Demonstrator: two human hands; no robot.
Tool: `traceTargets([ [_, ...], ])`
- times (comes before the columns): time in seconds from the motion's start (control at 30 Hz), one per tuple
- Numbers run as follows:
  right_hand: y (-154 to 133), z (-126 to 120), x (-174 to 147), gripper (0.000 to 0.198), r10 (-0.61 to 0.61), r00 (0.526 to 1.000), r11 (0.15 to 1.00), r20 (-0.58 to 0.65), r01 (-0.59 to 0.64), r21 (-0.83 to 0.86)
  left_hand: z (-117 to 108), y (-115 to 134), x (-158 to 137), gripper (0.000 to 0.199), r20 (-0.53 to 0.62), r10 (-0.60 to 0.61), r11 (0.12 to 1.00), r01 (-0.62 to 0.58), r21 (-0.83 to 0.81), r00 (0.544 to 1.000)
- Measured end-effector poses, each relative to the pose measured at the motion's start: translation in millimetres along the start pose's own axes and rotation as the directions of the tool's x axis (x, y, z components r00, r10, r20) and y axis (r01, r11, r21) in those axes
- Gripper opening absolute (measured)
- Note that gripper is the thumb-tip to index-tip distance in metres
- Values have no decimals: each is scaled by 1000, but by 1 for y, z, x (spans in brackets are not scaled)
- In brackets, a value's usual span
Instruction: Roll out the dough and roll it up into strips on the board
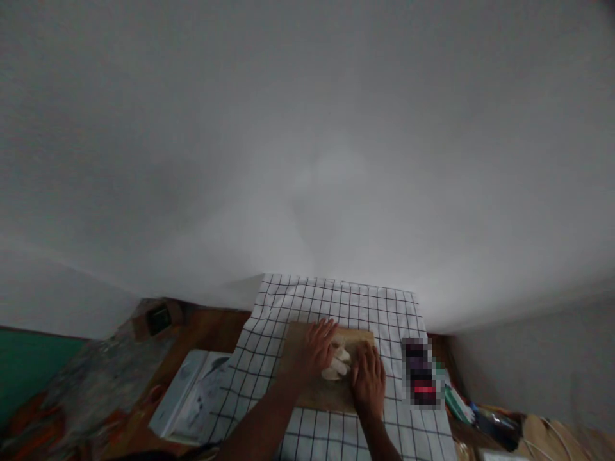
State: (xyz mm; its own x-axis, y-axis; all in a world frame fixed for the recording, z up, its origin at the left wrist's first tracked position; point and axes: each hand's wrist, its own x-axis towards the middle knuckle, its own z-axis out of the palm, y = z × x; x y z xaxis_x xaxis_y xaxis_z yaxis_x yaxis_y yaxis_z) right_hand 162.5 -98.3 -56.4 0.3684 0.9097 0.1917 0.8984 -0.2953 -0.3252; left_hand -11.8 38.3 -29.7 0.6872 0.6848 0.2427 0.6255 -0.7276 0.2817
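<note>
Several pale, whitish pieces [337,365], whose kind I cannot make out, lie in a small cluster on a wooden board [331,398]. My left hand [318,347] is at the cluster's left side, fingers stretched out and apart, seeming to touch the pieces at its edge. Just right of them my right hand [369,378] rests on the board's right part, palm down with its fingers extended. No held thing shows in either hand, though the undersides of both are hidden.
Under the board is a white checked cloth [336,298] on a table against a pale wall [307,160]. A blurred-out dark and red item [421,371] lies at right. A white box-like object [192,394] stands left, and a cardboard box [158,319] sits on the floor.
</note>
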Motion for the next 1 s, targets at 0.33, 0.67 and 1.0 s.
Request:
traceTargets([
  [0.33,-10,-3,-49,55,-66,997,997,46,68,-45,-20,19,-71,61,-85,-4,991,15,135,996],
  [0.67,-2,-6,-46,56,-102,987,994,123,107,-30,4,3,-73,58,-133,24,986,-1,168,991],
  [1.0,-4,-4,-16,55,-178,982,978,65,184,-101,-7,6,-51,64,-60,-1,991,9,131,998],
])
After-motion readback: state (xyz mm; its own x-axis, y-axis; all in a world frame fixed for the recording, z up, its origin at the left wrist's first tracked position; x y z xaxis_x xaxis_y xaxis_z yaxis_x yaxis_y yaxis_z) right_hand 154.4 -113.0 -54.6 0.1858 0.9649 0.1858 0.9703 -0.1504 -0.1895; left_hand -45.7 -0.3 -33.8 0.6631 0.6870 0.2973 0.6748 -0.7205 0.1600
